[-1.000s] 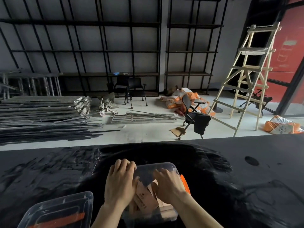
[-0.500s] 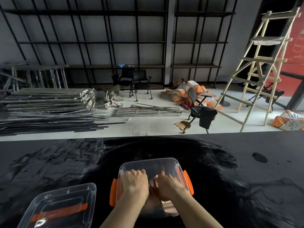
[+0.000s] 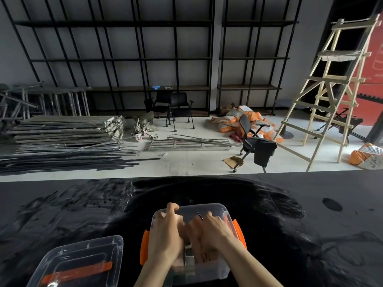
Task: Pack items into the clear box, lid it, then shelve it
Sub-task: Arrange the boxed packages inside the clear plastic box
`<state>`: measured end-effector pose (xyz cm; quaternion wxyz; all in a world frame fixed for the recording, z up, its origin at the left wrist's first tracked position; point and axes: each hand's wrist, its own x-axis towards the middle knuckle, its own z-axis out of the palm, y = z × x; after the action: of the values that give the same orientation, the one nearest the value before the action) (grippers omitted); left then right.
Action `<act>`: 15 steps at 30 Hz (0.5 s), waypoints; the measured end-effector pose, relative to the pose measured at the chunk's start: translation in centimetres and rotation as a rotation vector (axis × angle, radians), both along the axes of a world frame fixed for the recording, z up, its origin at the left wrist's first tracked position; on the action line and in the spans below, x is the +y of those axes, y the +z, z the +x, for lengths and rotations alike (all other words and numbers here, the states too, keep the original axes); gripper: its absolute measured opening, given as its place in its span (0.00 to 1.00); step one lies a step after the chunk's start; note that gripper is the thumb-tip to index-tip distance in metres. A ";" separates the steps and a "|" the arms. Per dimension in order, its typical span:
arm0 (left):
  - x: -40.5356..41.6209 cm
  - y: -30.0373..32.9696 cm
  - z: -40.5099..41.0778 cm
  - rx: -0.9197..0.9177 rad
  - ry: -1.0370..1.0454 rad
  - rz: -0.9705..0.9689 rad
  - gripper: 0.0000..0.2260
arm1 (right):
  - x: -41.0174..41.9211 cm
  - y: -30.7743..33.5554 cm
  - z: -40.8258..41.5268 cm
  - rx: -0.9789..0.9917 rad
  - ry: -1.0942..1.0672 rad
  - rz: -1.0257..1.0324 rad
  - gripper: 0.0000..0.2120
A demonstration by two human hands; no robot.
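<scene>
While the lid [image 3: 76, 264] is lying off to the left on the black table [image 3: 290, 235], its orange handle strip facing up, the packing stage is looking unfinished. Nearest the camera, both forearms are reaching into the clear box [image 3: 209, 210], which is sitting on the table directly in front of the person, its orange latches hanging open at either side. The left hand [image 3: 165, 230] and right hand [image 3: 215, 228] are working close together inside the box, fingers curled downward and pressing on the pale, cardboard-coloured items [image 3: 187, 259] within; motion blur is hiding whether either hand is actually clamped on something, so I cannot tell. The items themselves are showing only dimly through the plastic wall.

Judging from this, the contents are being settled or pushed flat, so the packing is seeming close to its end. Lidding, latching and shelving are all remaining to be done.

Beyond the table's far edge, the floor is holding stacked metal frames [image 3: 66, 131], a tipped office chair [image 3: 255, 141] and a wooden ladder [image 3: 331, 90]. Farthest back, the black shelving [image 3: 145, 59] is standing against the wall, well apart from the box, and probably waiting as its destination.
</scene>
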<state>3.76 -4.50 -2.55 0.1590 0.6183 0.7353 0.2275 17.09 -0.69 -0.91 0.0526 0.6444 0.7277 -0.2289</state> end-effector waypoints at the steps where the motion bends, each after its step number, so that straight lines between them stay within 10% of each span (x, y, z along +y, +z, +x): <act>1: 0.0 0.2 -0.4 -0.063 0.012 0.009 0.30 | -0.1 0.5 0.0 -0.002 -0.016 0.000 0.23; 7: 0.0 2.4 -2.2 -0.345 0.197 0.191 0.21 | 0.2 2.8 2.7 0.485 -0.110 0.141 0.14; 11: 0.7 2.5 -1.5 -0.940 0.206 0.010 0.17 | -0.5 3.9 1.7 1.120 -0.343 0.072 0.13; 15: 1.1 3.2 1.1 -1.116 0.185 0.010 0.11 | -1.5 2.9 -1.0 0.878 -0.322 0.421 0.10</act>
<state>4.84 -3.45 0.64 0.5000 0.3380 0.5898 0.5365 16.13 -2.23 1.99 -0.4250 0.5879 0.6031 -0.3316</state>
